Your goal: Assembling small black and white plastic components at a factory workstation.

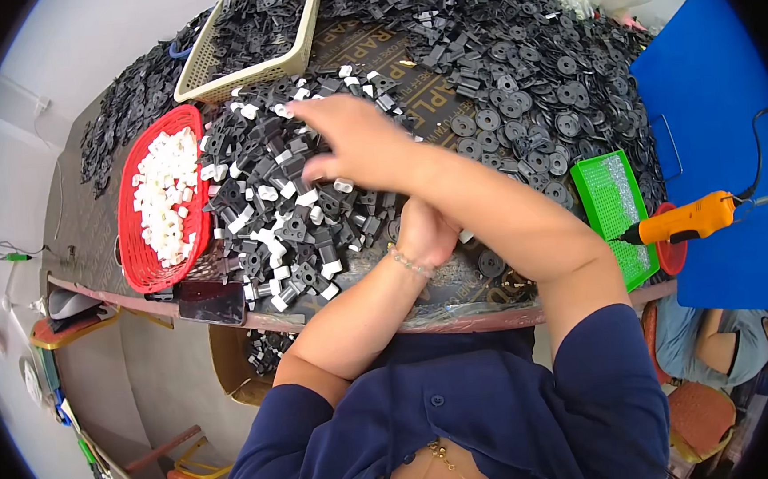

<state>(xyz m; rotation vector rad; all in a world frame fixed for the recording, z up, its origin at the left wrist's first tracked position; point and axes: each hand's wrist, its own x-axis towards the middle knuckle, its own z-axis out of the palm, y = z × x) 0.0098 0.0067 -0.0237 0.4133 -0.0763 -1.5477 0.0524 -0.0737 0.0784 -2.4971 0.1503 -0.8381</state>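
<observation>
My right hand (351, 144) reaches left across my left wrist, over a pile of black plastic parts with white caps (289, 215). Its thumb and forefinger are spread apart, and nothing shows between them. A small white piece (283, 110) lies by the forefinger's tip. Beneath my right forearm is my left hand (428, 229), near the pile's right edge. A beaded bracelet is on that wrist. The left fingers are hidden, so I cannot see whether they hold anything.
A red basket (125, 231) of white caps stands at left, a cream crate (296, 60) of black parts behind. Black discs (517, 106) spread right. A green tray (590, 191) of small metal pieces sits beneath an orange electric screwdriver (703, 215). A dark phone-like slab (212, 303) lies at the front edge.
</observation>
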